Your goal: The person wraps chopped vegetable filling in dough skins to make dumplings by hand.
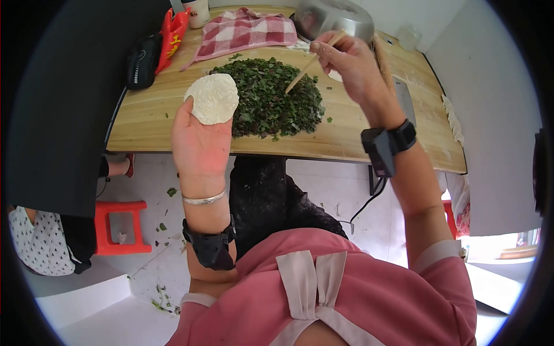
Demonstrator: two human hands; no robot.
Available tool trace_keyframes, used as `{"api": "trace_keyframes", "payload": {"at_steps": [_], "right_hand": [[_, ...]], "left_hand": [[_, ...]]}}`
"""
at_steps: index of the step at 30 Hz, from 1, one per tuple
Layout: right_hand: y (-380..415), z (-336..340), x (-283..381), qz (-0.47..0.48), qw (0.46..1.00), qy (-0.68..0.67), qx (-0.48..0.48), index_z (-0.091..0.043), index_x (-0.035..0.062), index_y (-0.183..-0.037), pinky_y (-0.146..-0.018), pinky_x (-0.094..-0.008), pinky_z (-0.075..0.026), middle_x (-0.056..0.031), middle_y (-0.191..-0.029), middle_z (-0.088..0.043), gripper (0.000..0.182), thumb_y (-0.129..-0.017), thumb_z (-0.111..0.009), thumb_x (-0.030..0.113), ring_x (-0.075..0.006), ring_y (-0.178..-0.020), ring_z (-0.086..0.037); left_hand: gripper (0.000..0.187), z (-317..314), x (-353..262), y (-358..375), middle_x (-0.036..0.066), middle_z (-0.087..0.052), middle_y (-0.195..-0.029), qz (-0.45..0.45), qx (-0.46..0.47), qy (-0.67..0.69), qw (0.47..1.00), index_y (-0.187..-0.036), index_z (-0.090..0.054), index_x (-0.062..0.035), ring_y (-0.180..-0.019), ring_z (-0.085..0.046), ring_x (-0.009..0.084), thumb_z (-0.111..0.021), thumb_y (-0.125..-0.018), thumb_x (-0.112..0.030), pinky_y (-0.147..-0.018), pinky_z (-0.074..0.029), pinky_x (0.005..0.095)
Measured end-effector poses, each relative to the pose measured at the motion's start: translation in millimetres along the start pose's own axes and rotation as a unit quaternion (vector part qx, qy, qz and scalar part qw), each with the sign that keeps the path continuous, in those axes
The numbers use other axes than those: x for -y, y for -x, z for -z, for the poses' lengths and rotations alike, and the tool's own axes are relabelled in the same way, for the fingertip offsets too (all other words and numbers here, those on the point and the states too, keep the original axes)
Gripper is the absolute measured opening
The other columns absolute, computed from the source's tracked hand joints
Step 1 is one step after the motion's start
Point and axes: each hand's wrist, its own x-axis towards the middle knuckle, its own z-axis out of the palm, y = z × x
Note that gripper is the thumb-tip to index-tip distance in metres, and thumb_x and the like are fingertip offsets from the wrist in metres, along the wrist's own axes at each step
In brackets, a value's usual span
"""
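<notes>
A round, floured dough wrapper (212, 99) lies across the fingers of my left hand (201, 141), its palm turned up and the thumb over the wrapper's near edge. My right hand (352, 63) pinches wooden chopsticks (301, 75), which look like one thin stick from here. Their lower tips reach the pile of chopped dark green leaves (271, 101) on the wooden table (150, 124). The wrapper overlaps the left side of that pile in this view. A pale round piece (334, 75) shows partly behind my right hand.
Behind the leaves lie a red-checked cloth (245, 32) and a shiny metal bowl (334, 17). A black case (144, 62) and a red packet (171, 40) are at the back left. A metal blade (403, 102) rests right of my right wrist. A red stool (121, 228) stands below, near another person's patterned clothing (43, 242).
</notes>
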Motion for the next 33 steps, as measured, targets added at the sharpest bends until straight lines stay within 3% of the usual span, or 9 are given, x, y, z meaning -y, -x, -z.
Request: {"api": "trace_keyframes", "payload": {"at_steps": [3,6,8,14,17,20,25,33], "right_hand": [[4.8,-13.6,0.3,-0.070,0.990,0.081,0.093,-0.058,0.0055,-0.077,-0.057,-0.0211,-0.043,0.0014,-0.071,-0.055,0.023,-0.092,-0.058,0.023,-0.0064,-0.061,-0.051],[14.7,-9.3,-4.2,-0.096,0.986,0.081,0.110,-0.057,0.0057,-0.079,-0.057,-0.0212,-0.043,0.0005,-0.072,-0.055,0.023,-0.092,-0.058,0.024,-0.0069,-0.062,-0.052],[23.4,-0.1,4.0,-0.093,0.990,0.050,0.098,-0.059,0.0042,-0.084,-0.059,-0.0216,-0.045,-0.0003,-0.072,-0.055,0.023,-0.093,-0.056,0.025,-0.0077,-0.064,-0.054],[32.0,26.1,-2.3,-0.020,0.997,-0.007,-0.080,-0.062,0.0003,-0.094,-0.056,-0.0214,-0.046,-0.0033,-0.076,-0.057,0.023,-0.095,-0.048,0.018,-0.0106,-0.061,-0.058],[38.2,24.7,-22.2,-0.064,0.986,-0.081,-0.133,-0.060,-0.0015,-0.097,-0.055,-0.0219,-0.046,-0.0063,-0.080,-0.057,0.023,-0.095,-0.047,0.017,-0.0129,-0.061,-0.059],[41.6,16.2,-42.2,-0.116,0.975,-0.105,-0.157,-0.058,-0.0018,-0.100,-0.054,-0.0224,-0.046,-0.0088,-0.084,-0.058,0.023,-0.095,-0.046,0.017,-0.0149,-0.059,-0.060],[36.4,4.1,-52.0,-0.105,0.977,-0.130,-0.135,-0.057,-0.0042,-0.097,-0.057,-0.0245,-0.053,-0.0122,-0.084,-0.060,0.024,-0.095,-0.046,0.016,-0.0213,-0.066,-0.067],[36.4,3.7,-51.2,-0.101,0.975,-0.119,-0.158,-0.057,-0.0065,-0.095,-0.057,-0.0272,-0.056,-0.0154,-0.082,-0.062,0.026,-0.096,-0.045,0.016,-0.0232,-0.066,-0.068]], "left_hand": [[0.040,0.6,-4.3,3.3,0.018,-0.049,-0.131,-0.009,-0.004,0.002,1.000,-0.128,-0.041,0.0052,-0.124,-0.046,0.0300,-0.034,-0.097,-0.018,-0.106,-0.037,0.0427],[0.040,2.5,-8.5,4.1,0.018,-0.049,-0.130,-0.013,0.001,0.011,1.000,-0.128,-0.041,0.0056,-0.123,-0.046,0.0299,-0.034,-0.097,-0.018,-0.106,-0.037,0.0427],[0.040,0.4,-5.9,0.2,0.018,-0.049,-0.130,-0.011,0.016,0.000,1.000,-0.128,-0.040,0.0058,-0.122,-0.047,0.0300,-0.034,-0.097,-0.019,-0.106,-0.037,0.0427],[0.041,-32.2,15.9,-24.3,0.019,-0.044,-0.136,0.052,0.045,0.028,0.997,-0.131,-0.038,0.0049,-0.128,-0.040,0.0318,-0.032,-0.098,-0.018,-0.110,-0.029,0.0446],[0.041,-38.5,27.0,-27.2,0.019,-0.044,-0.136,0.044,0.029,0.018,0.998,-0.132,-0.039,0.0045,-0.128,-0.040,0.0319,-0.031,-0.098,-0.018,-0.110,-0.029,0.0459],[0.042,-38.1,31.0,-22.8,0.018,-0.044,-0.137,0.042,0.011,0.004,0.999,-0.132,-0.039,0.0042,-0.129,-0.040,0.0320,-0.031,-0.098,-0.018,-0.110,-0.029,0.0466],[0.043,-34.9,31.3,-19.3,0.019,-0.043,-0.138,0.042,0.011,0.017,0.999,-0.133,-0.038,0.0044,-0.130,-0.039,0.0318,-0.029,-0.098,-0.019,-0.111,-0.028,0.0463],[0.043,-30.7,31.4,-16.7,0.019,-0.044,-0.136,0.039,-0.003,0.001,0.999,-0.131,-0.040,0.0058,-0.129,-0.040,0.0317,-0.029,-0.098,-0.019,-0.111,-0.028,0.0449]]}}
